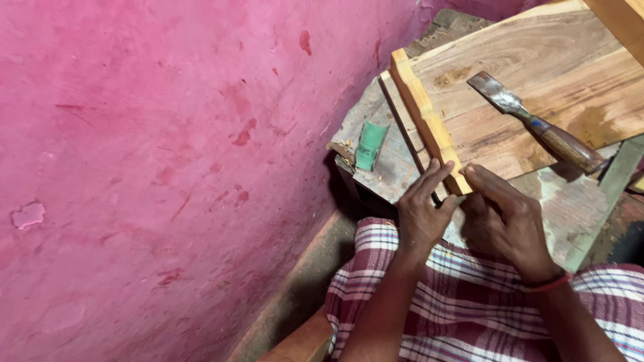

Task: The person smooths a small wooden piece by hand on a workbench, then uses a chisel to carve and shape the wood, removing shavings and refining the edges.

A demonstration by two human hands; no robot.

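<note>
A narrow light wooden strip (425, 115) lies along the edge of a wide brown board (530, 74). My left hand (421, 214) and my right hand (504, 224) meet at the strip's near end. Fingers of both hands touch and pinch that end. A chisel (537, 124) with a worn metal blade and a dark wooden handle rests on the board, to the right of the strip, untouched.
A small green block (370, 144) lies on the rough grey bench top (386, 167) beside the board. A pink painted wall (168, 167) runs along the left. A checked cloth (469, 308) covers my lap below the bench.
</note>
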